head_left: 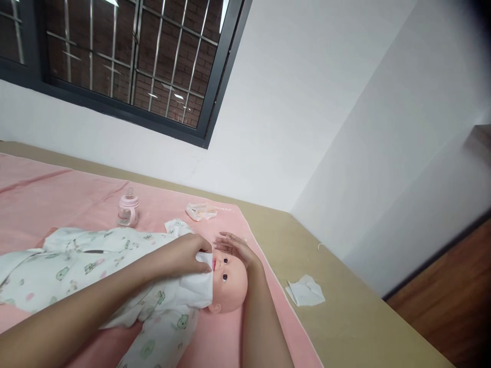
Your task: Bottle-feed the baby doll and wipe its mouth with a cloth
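Observation:
A baby doll lies on its back with its head to the right, dressed in a white romper with small green and pink prints. At its mouth, my left hand pinches a white cloth that covers its chin and neck. My right hand curves around the far side of the doll's head, fingers stretched out and holding nothing. Its forearm lies close along the top of the head.
A pink baby bottle stands beyond the doll, and a clear plastic packet lies on the pink mat. A folded white tissue rests on the tan surface at right. Behind are a wall and a barred window.

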The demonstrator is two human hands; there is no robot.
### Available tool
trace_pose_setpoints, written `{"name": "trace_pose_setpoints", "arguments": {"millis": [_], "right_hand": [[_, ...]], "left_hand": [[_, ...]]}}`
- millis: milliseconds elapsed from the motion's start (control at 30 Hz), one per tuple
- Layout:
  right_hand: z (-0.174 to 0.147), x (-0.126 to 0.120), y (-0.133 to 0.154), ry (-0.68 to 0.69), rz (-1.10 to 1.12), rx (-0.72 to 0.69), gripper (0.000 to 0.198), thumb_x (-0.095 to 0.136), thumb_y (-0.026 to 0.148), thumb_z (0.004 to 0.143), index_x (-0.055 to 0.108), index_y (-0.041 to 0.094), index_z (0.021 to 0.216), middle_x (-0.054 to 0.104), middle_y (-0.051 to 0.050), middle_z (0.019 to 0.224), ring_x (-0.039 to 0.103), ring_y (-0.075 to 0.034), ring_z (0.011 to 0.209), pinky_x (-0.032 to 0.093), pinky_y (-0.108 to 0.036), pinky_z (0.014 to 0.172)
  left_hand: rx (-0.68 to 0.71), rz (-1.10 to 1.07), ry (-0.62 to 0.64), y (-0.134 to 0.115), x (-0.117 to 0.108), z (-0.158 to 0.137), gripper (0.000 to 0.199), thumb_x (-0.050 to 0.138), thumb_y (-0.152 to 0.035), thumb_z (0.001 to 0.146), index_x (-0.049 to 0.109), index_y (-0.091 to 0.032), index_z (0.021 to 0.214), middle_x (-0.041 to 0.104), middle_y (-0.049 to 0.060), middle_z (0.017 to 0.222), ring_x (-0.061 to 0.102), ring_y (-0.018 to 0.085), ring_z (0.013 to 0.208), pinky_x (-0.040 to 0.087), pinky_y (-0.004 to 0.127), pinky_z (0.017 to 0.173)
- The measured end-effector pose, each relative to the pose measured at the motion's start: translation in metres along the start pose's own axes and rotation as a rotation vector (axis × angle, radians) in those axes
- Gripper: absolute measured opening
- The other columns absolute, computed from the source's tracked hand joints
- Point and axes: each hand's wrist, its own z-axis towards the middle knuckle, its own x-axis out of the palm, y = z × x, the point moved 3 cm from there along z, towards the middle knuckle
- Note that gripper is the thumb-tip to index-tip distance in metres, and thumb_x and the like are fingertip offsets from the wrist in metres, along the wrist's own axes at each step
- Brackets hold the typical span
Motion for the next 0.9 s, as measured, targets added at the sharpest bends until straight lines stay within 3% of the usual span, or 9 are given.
{"name": "trace_pose_setpoints", "arguments": {"millis": [167,333,567,733,900], "right_hand": [[0.007,-0.008,-0.013,-0.07,0.099,-0.041,0.045,0.08,0.039,0.069,0.064,0.022,0.108,0.071,-0.007,0.107,0.069,-0.022,0.098,0.046,-0.041,0.102],[0.013,-0.017,-0.02,-0.097,0.166,-0.075,0.041,0.08,0.036,0.07,0.064,0.022,0.105,0.071,-0.007,0.106,0.069,-0.022,0.099,0.048,-0.042,0.101],[0.018,-0.022,-0.025,-0.079,0.175,-0.11,0.042,0.079,0.035,0.071,0.064,0.022,0.108,0.072,-0.006,0.103,0.069,-0.021,0.097,0.049,-0.042,0.1],[0.017,-0.021,-0.023,-0.095,0.17,-0.096,0.043,0.08,0.035,0.069,0.064,0.022,0.107,0.072,-0.006,0.101,0.069,-0.021,0.097,0.049,-0.042,0.1],[0.018,-0.021,-0.024,-0.092,0.171,-0.103,0.041,0.079,0.034,0.071,0.064,0.022,0.107,0.072,-0.007,0.101,0.069,-0.022,0.099,0.049,-0.042,0.101]], "left_hand": [[0.024,0.026,-0.019,0.001,0.0,0.0,0.02,0.052,-0.026,0.068,0.036,-0.018,0.058,0.038,-0.004,0.057,0.038,0.012,0.059,0.021,0.027,0.053],[0.03,0.066,-0.062,0.004,-0.003,0.001,0.018,0.055,-0.025,0.069,0.043,-0.018,0.058,0.051,-0.002,0.061,0.049,0.015,0.065,0.025,0.027,0.058],[0.039,0.086,-0.11,0.007,-0.004,0.003,0.009,0.058,-0.022,0.072,0.064,-0.018,0.068,0.069,0.003,0.076,0.061,0.02,0.076,0.033,0.025,0.063],[0.022,0.121,-0.164,0.009,-0.004,0.007,0.021,0.058,-0.014,0.074,0.074,-0.019,0.086,0.073,0.006,0.093,0.063,0.023,0.089,0.039,0.027,0.075],[0.025,0.134,-0.153,0.005,-0.004,0.009,0.024,0.056,-0.008,0.072,0.076,-0.02,0.078,0.072,0.004,0.087,0.063,0.021,0.085,0.04,0.027,0.074]]}}
